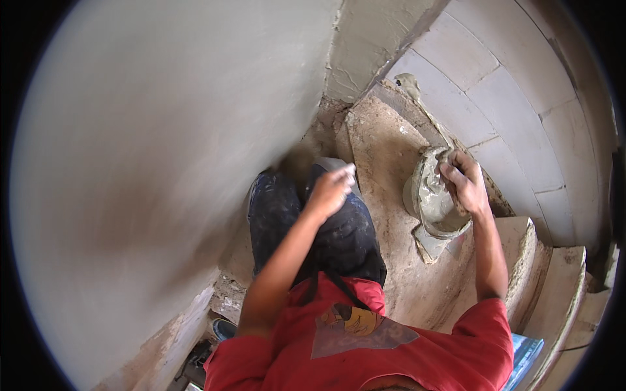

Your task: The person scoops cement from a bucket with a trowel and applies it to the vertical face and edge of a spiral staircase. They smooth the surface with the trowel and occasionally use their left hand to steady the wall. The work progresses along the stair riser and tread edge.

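My left hand (336, 186) is above my knees, fingers curled together with pale fingertips; I cannot make out whether anything is in them. My right hand (463, 179) grips the rim of a mortar-coated bucket (424, 192) holding grey wet mix (437, 195), on a dusty step (385, 163) to the right of my knees. Below the bucket lies a flat trowel (430, 244) smeared with mix. Beyond it, a long-handled, mortar-caked tool (409, 88) rests along the edge of the steps.
A smooth pale wall (143, 143) rises at my left, a rough grey strip (362, 39) ahead. Curved blockwork (502, 104) borders the right. Steps (554, 287) curve down at lower right, near a blue flat object (525, 355). A blue round object (223, 329) sits at lower left.
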A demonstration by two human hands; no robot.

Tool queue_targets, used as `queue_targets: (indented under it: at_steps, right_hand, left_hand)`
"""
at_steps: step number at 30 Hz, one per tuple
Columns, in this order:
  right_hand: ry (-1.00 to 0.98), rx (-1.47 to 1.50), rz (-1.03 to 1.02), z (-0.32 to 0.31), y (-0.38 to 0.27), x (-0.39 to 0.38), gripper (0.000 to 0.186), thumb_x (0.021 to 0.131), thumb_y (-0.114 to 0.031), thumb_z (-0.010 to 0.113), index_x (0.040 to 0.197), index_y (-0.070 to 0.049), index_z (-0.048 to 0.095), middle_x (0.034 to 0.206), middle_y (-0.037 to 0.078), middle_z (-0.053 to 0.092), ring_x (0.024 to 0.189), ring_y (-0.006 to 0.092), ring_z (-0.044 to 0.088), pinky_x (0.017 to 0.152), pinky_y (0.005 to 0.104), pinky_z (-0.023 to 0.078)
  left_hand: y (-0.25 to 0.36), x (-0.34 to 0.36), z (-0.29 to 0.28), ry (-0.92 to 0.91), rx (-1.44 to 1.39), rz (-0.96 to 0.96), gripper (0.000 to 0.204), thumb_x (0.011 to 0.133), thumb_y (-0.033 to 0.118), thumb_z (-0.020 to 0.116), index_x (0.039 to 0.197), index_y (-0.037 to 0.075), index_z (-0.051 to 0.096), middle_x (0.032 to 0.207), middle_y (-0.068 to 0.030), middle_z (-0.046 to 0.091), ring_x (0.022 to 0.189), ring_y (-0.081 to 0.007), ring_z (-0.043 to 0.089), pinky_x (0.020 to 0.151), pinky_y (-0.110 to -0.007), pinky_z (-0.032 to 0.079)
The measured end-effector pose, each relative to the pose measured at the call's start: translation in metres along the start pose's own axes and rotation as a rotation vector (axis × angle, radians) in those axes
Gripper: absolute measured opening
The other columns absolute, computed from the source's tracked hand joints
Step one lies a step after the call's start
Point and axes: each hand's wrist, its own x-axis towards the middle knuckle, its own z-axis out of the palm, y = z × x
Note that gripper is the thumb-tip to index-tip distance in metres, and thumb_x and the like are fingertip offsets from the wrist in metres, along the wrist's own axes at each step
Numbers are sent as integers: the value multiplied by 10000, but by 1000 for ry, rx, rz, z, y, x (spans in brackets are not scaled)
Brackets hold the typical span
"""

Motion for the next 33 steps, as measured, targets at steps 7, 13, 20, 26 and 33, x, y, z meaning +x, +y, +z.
queue_targets:
  at_steps: [7, 13, 20, 26, 33]
  right_hand:
    - [-279, -65, -65, 23, 9, 102, 192, 956, -205, 637, 958, -16, 670, 751, 22, 623, 631, 101, 533, 555, 295, 414]
    - [-372, -102, 32, 52, 26, 132, 200, 955, -204, 616, 985, -17, 680, 796, 38, 670, 653, 122, 590, 568, 304, 470]
    - [-439, -156, 82, 60, 37, 157, 226, 961, -218, 600, 966, -10, 690, 778, 61, 684, 639, 136, 622, 534, 325, 501]
    - [-496, -310, 187, 79, 43, 180, 225, 976, -215, 589, 962, -14, 689, 767, 79, 683, 587, 151, 628, 487, 337, 519]
    - [-398, -182, 393, 115, 20, 218, 242, 993, -139, 578, 887, 51, 683, 735, 134, 695, 562, 202, 638, 488, 364, 561]
  left_hand:
    - [75, 64, -92, 288, 594, 98, 465, 1076, 287, 568, 1466, 39, 618, 1243, -145, 756, 1006, -205, 694, 842, -327, 556]
    - [68, 76, -118, 132, 1677, 217, 591, 1052, 262, 506, 1595, 35, 442, 1633, -150, 448, 1548, -290, 376, 1227, -426, 379]
    - [45, 82, -128, 139, 2730, 194, 693, 1090, 239, 414, 1687, -9, 166, 1809, -73, 14, 1664, -275, -38, 1336, -478, -62]
    - [47, 89, -121, 17, 2857, -59, 677, 1094, 251, 428, 1684, 5, 203, 1808, -81, -12, 1660, -288, -80, 1324, -465, -113]
    - [45, 88, -121, 81, 2802, 20, 648, 1095, 243, 418, 1675, 9, 246, 1807, -88, 0, 1661, -271, -69, 1328, -462, -106]
